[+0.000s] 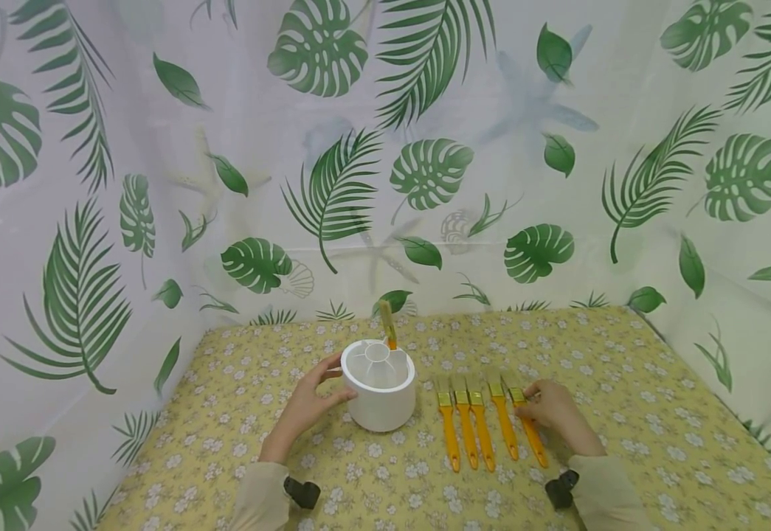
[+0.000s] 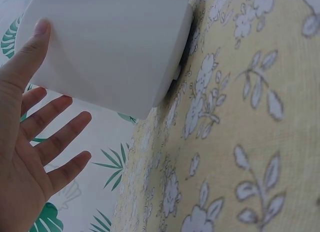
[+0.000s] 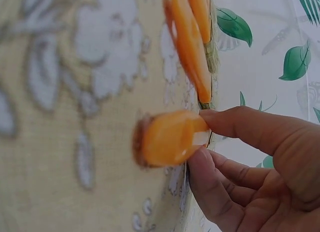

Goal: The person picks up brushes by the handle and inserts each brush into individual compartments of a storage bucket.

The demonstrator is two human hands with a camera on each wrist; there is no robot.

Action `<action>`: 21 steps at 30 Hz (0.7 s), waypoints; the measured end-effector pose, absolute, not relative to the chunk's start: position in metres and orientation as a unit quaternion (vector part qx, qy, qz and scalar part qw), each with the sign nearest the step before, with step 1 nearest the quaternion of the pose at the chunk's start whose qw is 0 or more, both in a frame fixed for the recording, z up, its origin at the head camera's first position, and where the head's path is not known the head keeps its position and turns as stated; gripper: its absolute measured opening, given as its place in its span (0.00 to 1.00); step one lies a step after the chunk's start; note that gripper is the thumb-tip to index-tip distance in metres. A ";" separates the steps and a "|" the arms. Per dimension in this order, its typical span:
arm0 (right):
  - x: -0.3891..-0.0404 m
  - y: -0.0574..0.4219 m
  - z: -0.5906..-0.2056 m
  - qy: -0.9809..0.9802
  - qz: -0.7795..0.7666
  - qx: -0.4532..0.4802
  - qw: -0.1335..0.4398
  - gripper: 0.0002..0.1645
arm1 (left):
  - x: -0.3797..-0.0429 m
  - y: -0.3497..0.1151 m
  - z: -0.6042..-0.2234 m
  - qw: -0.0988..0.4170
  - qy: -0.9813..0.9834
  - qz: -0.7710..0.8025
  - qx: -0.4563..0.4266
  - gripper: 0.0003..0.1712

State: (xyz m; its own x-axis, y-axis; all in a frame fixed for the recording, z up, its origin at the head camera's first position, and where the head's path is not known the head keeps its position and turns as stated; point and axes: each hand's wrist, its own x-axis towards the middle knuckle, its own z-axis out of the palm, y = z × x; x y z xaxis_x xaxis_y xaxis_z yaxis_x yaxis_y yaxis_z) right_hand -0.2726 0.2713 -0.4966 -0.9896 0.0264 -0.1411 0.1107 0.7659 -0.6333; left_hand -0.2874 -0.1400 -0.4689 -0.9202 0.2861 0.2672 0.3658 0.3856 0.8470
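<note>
A round white divided holder stands on the table with one paintbrush upright in it, bristles up. My left hand rests at the holder's left side; in the left wrist view the thumb lies against its white wall, with the other fingers spread and fairly straight. Several paintbrushes with orange handles lie in a row right of the holder, bristles pointing away. At the row's right end my right hand pinches the outermost paintbrush between thumb and forefinger. Its orange handle points at the right wrist camera.
A yellow floral cloth covers the table. Leaf-printed white sheeting rises along the back and both sides. A dark wrist camera is strapped over each pale sleeve.
</note>
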 end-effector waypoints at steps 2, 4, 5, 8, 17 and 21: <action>-0.273 0.272 -0.497 0.935 -0.347 0.039 0.066 0.25 | -0.289 -0.140 -0.470 0.036 -0.833 -0.516 -0.194 0.41; -0.274 0.272 -0.498 0.935 -0.347 0.040 0.067 0.25 | -0.292 -0.141 -0.475 0.034 -0.835 -0.515 -0.192 0.42; -0.274 0.272 -0.498 0.934 -0.349 0.041 0.068 0.25 | -0.295 -0.141 -0.479 0.034 -0.835 -0.515 -0.191 0.42; -0.275 0.274 -0.498 0.936 -0.342 0.042 0.069 0.25 | -0.303 -0.143 -0.491 0.035 -0.833 -0.518 -0.190 0.42; -0.277 0.280 -0.498 0.935 -0.345 0.037 0.069 0.25 | -0.309 -0.146 -0.500 0.041 -0.837 -0.511 -0.192 0.42; -0.277 0.283 -0.498 0.936 -0.347 0.032 0.060 0.26 | -0.308 -0.146 -0.499 0.042 -0.835 -0.512 -0.198 0.42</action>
